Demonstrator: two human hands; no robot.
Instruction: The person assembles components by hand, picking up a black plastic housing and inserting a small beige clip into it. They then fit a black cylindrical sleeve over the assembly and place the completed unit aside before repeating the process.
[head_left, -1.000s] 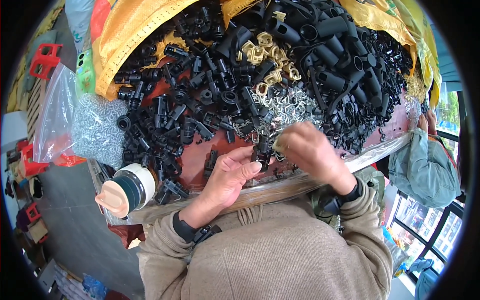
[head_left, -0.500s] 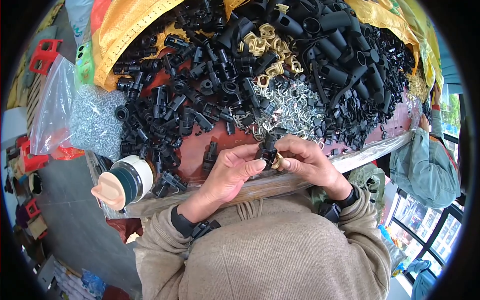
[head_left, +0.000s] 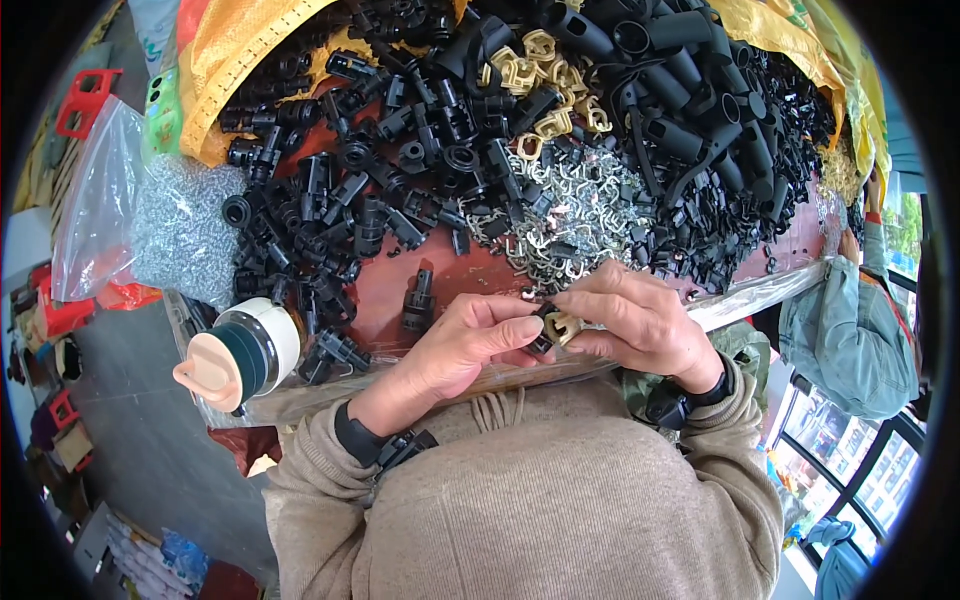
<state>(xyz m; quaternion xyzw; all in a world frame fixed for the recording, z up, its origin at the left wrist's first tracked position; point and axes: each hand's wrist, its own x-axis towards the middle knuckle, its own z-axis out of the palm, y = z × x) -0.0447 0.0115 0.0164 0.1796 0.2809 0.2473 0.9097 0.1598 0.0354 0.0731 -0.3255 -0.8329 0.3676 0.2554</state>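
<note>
Between the fingertips of my left hand (head_left: 455,348) is a small black plastic fitting (head_left: 541,343), mostly covered by my fingers. My right hand (head_left: 645,325) pinches a tan plastic clip (head_left: 563,326) against that fitting's end. Both hands meet over the table's near edge, closed on these parts. One loose black fitting (head_left: 418,300) lies just beyond my left hand. Ahead of my fingers spreads a heap of small silvery bent hooks (head_left: 575,220), and more tan clips (head_left: 517,76) are piled farther back.
Black fittings (head_left: 365,165) cover the table's left, black tubes with handles (head_left: 675,135) the back right. A lidded cup (head_left: 235,360) stands at the left edge beside a clear bag of small metal pieces (head_left: 185,235). Yellow sacking (head_left: 245,60) borders the heap. Another person (head_left: 850,330) is at right.
My right hand has turned over the parts, its fingers now higher. The black fitting has tilted from upright, and the tan clip now sits against its end, facing up.
</note>
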